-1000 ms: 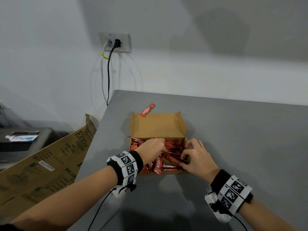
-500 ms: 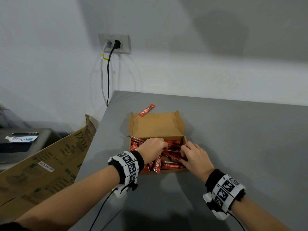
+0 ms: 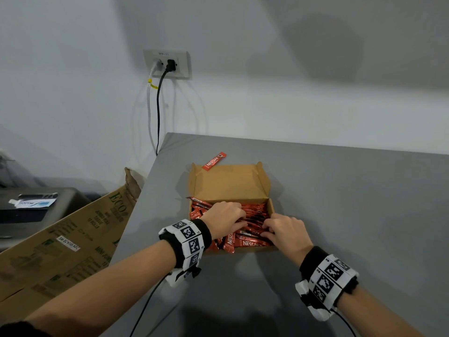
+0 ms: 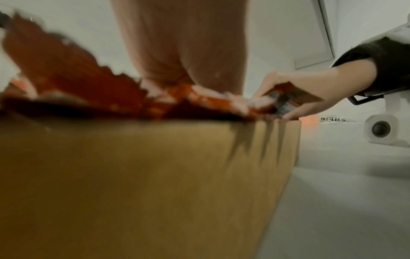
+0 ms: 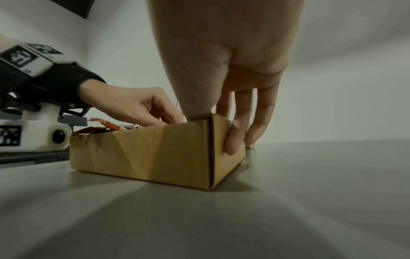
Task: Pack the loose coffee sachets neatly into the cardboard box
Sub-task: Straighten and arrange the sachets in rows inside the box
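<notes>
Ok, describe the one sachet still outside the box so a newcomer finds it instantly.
Start at the grey table and find the open cardboard box. Just behind its raised lid's far-left corner lies a single red Nescafe sachet, flat, diagonal and alone on the tabletop.

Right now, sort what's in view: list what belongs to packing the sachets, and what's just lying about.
Part of the job:
- cardboard box, lid open
- coffee sachets heaped inside it
- stray sachet on the table behind the box
- left hand and right hand, both in the heap

Lying about:
- large flattened carton beside the table
- wall socket with its cables
- grey table
</notes>
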`<control>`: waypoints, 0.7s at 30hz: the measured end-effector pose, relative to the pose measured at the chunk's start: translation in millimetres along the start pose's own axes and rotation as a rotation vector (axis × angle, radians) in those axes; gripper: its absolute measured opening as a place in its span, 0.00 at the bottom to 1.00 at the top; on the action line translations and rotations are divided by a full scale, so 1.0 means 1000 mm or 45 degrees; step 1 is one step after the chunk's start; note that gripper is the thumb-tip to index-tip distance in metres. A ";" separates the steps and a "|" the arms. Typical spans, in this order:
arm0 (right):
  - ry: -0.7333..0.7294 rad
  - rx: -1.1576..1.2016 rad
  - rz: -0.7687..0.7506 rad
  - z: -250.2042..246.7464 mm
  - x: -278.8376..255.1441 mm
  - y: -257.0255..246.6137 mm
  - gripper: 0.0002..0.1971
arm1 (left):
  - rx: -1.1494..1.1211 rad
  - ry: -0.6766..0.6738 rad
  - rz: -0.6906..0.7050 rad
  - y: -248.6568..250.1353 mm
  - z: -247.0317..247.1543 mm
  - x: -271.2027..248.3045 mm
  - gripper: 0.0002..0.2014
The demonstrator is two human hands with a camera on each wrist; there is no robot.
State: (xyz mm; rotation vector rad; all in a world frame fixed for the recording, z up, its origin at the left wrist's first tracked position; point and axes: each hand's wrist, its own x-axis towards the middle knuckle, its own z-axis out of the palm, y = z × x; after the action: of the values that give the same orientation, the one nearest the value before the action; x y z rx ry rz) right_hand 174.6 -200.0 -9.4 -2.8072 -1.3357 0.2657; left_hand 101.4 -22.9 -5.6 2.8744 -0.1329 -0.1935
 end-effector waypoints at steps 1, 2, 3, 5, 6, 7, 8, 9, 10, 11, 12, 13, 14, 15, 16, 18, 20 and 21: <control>-0.005 -0.007 -0.002 -0.001 0.000 0.000 0.15 | 0.012 -0.010 0.005 0.000 0.000 0.001 0.16; -0.007 -0.013 -0.004 -0.002 0.000 0.000 0.15 | 0.035 -0.025 0.009 0.000 0.000 0.001 0.16; -0.008 -0.025 -0.008 -0.002 0.000 0.000 0.15 | 0.066 -0.038 0.012 0.000 0.000 0.002 0.16; -0.008 -0.056 -0.018 -0.001 0.001 -0.002 0.15 | 0.107 -0.046 0.020 0.001 0.000 0.003 0.16; -0.004 -0.069 -0.028 -0.001 0.002 -0.002 0.15 | 0.115 -0.042 0.023 0.001 0.000 0.003 0.16; 0.005 -0.079 -0.042 -0.001 0.002 -0.002 0.15 | 0.122 -0.036 0.027 0.001 0.000 0.003 0.15; 0.019 -0.085 -0.054 -0.002 0.003 -0.001 0.15 | 0.131 -0.031 0.032 0.001 0.001 0.004 0.15; 0.036 -0.077 -0.061 -0.002 0.004 0.000 0.16 | 0.142 -0.026 0.037 0.001 0.001 0.004 0.15; 0.053 -0.045 -0.062 -0.003 0.005 0.001 0.16 | 0.149 -0.023 0.041 0.001 0.001 0.004 0.14; 0.061 0.018 -0.061 -0.004 0.006 0.003 0.16 | 0.153 -0.023 0.044 0.002 0.001 0.004 0.14; 0.055 0.105 -0.067 -0.004 0.006 0.005 0.16 | 0.161 -0.027 0.045 0.002 0.001 0.004 0.14; 0.027 0.195 -0.079 -0.004 0.007 0.007 0.16 | 0.169 -0.031 0.044 0.002 0.001 0.004 0.14; -0.014 0.273 -0.099 -0.005 0.007 0.010 0.16 | 0.167 -0.032 0.039 0.002 0.002 0.004 0.14; -0.052 0.328 -0.120 -0.006 0.007 0.012 0.16 | 0.153 -0.030 0.033 0.002 0.002 0.004 0.14; -0.073 0.364 -0.138 -0.007 0.008 0.015 0.15 | 0.132 -0.023 0.028 0.001 0.002 0.004 0.14; -0.081 0.399 -0.149 -0.008 0.008 0.017 0.13 | 0.095 -0.012 0.023 -0.001 0.002 0.004 0.14; -0.062 0.406 -0.140 -0.007 0.008 0.016 0.11 | 0.075 -0.012 0.027 -0.001 0.001 0.004 0.14; -0.046 0.398 -0.131 -0.005 0.008 0.014 0.11 | 0.065 -0.013 0.031 -0.002 0.001 0.004 0.14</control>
State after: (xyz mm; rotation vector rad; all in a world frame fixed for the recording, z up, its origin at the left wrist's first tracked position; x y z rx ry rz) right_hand 191.5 -202.2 -6.5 -2.4811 -1.3096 0.4781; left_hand 105.6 -22.1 -7.9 2.9209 -0.1774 -0.2031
